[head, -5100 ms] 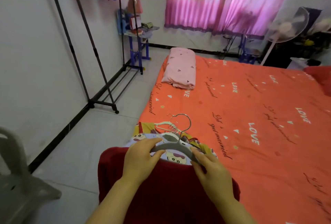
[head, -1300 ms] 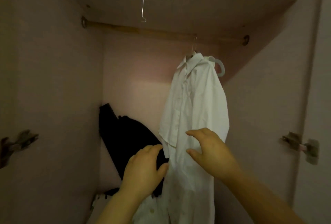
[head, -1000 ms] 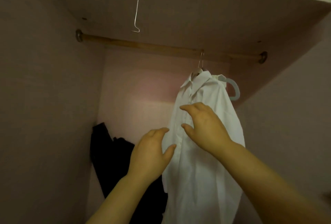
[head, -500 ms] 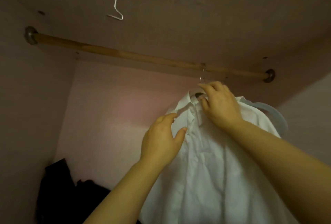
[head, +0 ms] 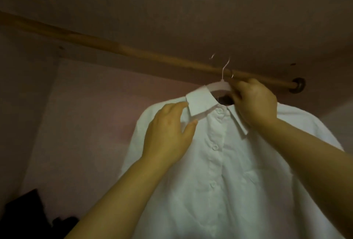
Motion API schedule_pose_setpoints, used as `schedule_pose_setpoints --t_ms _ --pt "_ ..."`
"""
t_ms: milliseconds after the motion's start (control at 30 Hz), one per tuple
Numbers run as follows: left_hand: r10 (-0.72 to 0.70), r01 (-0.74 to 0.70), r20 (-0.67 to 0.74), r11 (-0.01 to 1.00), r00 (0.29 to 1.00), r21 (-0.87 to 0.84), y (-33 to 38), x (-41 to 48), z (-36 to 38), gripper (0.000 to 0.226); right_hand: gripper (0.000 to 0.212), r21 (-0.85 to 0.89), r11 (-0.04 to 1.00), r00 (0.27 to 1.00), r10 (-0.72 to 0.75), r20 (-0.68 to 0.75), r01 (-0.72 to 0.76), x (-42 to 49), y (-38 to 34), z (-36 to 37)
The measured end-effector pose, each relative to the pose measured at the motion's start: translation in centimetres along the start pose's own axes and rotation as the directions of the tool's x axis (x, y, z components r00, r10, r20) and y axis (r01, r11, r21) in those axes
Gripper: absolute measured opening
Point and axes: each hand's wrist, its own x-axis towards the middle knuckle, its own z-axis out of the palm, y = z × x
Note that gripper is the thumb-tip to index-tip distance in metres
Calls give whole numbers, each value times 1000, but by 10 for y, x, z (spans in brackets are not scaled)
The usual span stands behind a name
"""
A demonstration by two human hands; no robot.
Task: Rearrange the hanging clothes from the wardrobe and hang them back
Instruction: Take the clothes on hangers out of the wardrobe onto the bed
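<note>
Shirt (head: 229,172) at the rod (head: 114,47): right hand (head: 256,105) grips its hanger (head: 217,86), left hand (head: 168,133) lies open on the shoulder; rehanging not yet done.

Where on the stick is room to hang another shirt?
The wooden rod is bare from the picture's left edge to the hanger. Below it, the space between the white shirt and the left wall is open, above the dark clothes. It is crowded at the right end, where the right hand grips the hanger near the rod's bracket.
</note>
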Motion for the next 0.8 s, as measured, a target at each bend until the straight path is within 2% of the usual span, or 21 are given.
schedule_pose_setpoints --t_ms 67,133,233,333,400,533,633,800 --pt "24 -25 -55 1000 998 -6 8 0 -2 46 26 47 997 996 -64 -59 66 -12 -7 -15" --pt "30 -31 -79 1000 996 -6 14 -11 -3 47 31 74 992 994 -98 -49 101 -40 -16 -31" --pt "62 -61 -37 998 997 18 22 -46 0 50 32 79 989 992 -121 -29 123 -102 -22 -51" --pt "32 -30 97 999 995 -27 34 -100 3 55 33 129 988 995 -93 42 87 -169 -25 -72" --pt "20 -14 173 999 985 -37 46 -139 0 48 31 152 986 993 -78 92 63 -208 -25 -91" --pt "2 6 236 1000 972 -31 90 -210 -11 37 34 150 989 981 -48 189 20 -273 -24 -150" --pt "-28 29 301 1000 953 -1 132 -256 -22 36 32 151 988 971 -17 237 -20 -316 -21 -206" --pt "-70 111 373 990 925 -89 212 -327 -46 36 34 134 982 948 88 306 -135 -381 -9 -309"
